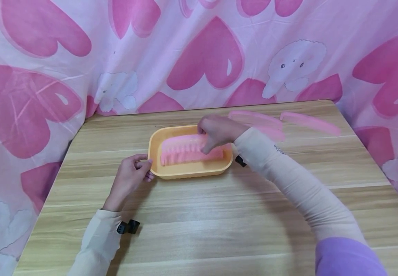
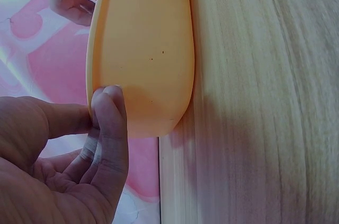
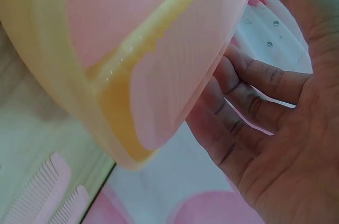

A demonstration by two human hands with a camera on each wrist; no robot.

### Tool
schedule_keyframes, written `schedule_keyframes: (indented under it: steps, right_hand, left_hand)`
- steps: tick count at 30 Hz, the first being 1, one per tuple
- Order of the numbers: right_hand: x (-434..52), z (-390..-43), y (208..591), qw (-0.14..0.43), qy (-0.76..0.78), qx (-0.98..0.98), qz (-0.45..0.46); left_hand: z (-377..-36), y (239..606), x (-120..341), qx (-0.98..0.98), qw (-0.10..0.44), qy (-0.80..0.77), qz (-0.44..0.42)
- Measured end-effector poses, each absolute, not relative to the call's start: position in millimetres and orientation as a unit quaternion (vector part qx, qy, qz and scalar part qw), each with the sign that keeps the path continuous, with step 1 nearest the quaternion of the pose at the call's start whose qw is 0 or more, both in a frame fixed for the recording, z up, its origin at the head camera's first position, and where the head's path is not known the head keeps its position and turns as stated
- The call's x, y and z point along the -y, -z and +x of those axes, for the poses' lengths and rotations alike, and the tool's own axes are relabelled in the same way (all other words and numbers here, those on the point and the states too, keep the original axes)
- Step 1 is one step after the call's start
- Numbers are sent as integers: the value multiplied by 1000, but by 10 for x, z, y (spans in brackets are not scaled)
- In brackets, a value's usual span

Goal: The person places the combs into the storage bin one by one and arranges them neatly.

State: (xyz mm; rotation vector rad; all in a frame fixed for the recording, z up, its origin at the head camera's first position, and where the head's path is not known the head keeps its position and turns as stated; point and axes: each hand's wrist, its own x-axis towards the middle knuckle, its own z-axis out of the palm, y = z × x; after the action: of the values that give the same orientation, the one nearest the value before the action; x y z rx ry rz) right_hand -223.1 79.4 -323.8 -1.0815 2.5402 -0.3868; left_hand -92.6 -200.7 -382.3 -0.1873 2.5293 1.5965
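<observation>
The left hand (image 1: 129, 174) rests on the wooden table (image 1: 219, 214) at the left end of the one orange tray (image 1: 155, 147). Its thumb and forefinger pinch the tray's rim; the other fingers are curled under. The left wrist view shows that pinch up close against the tray's outer wall, which the head view only hints at. In the tray lie what look like two pink combs (image 1: 188, 150), one overlapping the other. The right hand (image 1: 217, 132) reaches down over them from the right, fingers bent onto the upper comb. The right wrist view shows the fingers (image 3: 249, 91) loosely curved at the comb's edge; whether they clasp it cannot be told. Further right, near the table's back edge, lie about three loose combs (image 1: 309, 122); the right wrist view catches two of them.
</observation>
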Motion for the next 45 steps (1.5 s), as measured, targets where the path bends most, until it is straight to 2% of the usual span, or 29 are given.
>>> schedule_keyframes:
  steps: [19, 30, 45]
  right_hand:
    - [-732, -2191, 3514, 205, 120, -902, -360]
    - [-695, -2201, 3628, 177, 99, -901, -383]
    - [-839, -2130, 3489, 194, 148, -898, -366]
  left_hand:
    - [-922, 3822, 2000, -843, 76, -528, -68]
    - [-926, 3824, 2010, -846, 76, -524, -66]
    - [-929, 3833, 1998, -844, 72, -527, -65]
